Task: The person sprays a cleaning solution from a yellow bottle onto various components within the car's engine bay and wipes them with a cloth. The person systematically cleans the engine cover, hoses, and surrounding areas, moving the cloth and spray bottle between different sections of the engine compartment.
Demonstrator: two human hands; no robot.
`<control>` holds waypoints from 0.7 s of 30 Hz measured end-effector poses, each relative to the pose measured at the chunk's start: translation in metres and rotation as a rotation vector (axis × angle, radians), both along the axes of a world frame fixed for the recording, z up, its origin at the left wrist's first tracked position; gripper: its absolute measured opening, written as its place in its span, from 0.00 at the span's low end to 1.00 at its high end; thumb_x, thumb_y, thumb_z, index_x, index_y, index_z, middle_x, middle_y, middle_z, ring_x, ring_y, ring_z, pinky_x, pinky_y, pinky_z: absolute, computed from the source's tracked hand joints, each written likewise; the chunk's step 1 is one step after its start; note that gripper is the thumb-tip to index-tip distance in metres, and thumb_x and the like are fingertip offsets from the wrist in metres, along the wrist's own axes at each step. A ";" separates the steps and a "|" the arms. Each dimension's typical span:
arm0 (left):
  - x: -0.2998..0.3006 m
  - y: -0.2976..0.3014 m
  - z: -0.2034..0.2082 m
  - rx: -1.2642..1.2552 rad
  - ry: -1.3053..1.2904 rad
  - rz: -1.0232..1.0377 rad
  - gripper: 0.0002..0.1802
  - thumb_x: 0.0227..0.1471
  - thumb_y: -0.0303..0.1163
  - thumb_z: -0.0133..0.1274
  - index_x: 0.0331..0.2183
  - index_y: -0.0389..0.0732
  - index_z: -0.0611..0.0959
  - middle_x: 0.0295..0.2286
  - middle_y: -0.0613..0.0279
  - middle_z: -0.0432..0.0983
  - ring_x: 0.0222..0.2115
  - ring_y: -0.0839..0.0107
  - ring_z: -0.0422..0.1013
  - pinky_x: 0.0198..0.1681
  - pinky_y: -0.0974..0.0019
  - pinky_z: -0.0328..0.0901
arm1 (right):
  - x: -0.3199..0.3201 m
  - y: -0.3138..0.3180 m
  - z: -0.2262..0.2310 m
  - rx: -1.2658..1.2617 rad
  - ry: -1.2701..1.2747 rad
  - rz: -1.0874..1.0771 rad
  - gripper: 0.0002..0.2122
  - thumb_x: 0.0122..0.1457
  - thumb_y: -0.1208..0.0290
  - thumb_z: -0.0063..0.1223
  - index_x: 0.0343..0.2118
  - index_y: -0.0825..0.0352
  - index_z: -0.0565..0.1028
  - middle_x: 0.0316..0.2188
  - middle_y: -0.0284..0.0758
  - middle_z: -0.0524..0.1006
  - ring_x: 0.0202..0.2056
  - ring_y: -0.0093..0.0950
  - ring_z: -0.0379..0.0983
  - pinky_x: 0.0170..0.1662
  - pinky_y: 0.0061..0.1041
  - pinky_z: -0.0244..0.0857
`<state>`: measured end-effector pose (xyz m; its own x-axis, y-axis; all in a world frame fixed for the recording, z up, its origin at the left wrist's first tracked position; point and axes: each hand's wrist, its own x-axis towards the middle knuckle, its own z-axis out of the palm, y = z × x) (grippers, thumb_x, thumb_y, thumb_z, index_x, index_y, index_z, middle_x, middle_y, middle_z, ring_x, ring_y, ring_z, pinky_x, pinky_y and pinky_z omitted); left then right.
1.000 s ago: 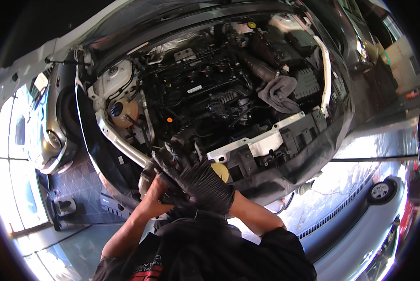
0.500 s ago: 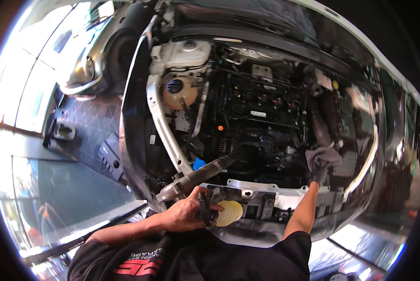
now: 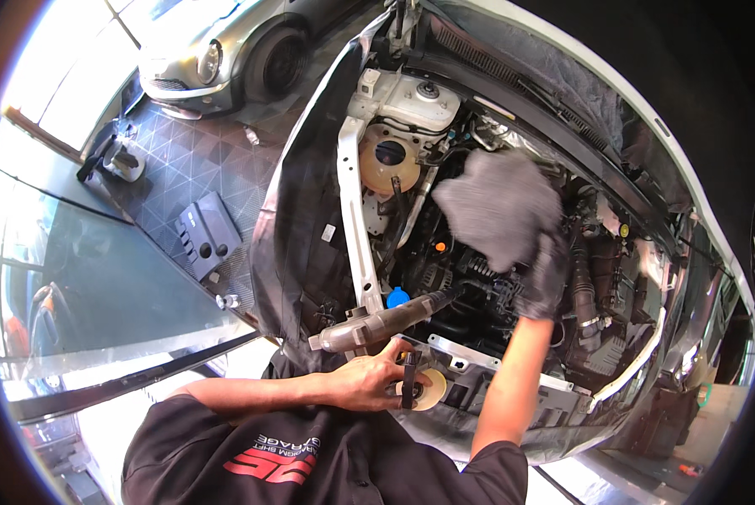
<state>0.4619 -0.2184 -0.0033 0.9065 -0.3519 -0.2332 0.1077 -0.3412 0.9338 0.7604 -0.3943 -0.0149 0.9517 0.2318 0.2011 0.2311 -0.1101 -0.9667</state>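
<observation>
My bare left hand point(image 3: 362, 380), at the front edge of the engine bay, is closed round the black head of a pale yellow spray bottle point(image 3: 433, 390). The bottle lies tilted, its body pointing right. Over the middle of the engine point(image 3: 478, 273) my right hand point(image 3: 546, 282), in a black glove, grips a grey cloth point(image 3: 499, 206). The cloth is smeared by motion and hides much of the engine top. Just beyond my left hand, a dark ribbed pipe point(image 3: 377, 326) slants across the front of the bay; the hand sits close below it.
A blue cap point(image 3: 397, 297) and a round tan reservoir point(image 3: 389, 160) are at the bay's left side. Dark covers point(image 3: 297, 227) drape the fender. On the tiled floor lies a grey engine cover point(image 3: 207, 233); another car point(image 3: 226, 63) stands at the far left.
My right hand has swung left and away from me with the cloth, from the bay's front right to over the engine. My left hand still grips the bottle. The whole view has shifted.
</observation>
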 end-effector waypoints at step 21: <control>0.005 0.023 0.013 0.053 -0.234 -0.005 0.24 0.54 0.40 0.63 0.51 0.48 0.78 0.44 0.47 0.65 0.43 0.51 0.68 0.49 0.56 0.66 | -0.283 0.005 0.016 -0.671 -0.021 0.135 0.36 0.52 0.65 0.64 0.65 0.62 0.62 0.57 0.45 0.68 0.58 0.46 0.64 0.61 0.45 0.54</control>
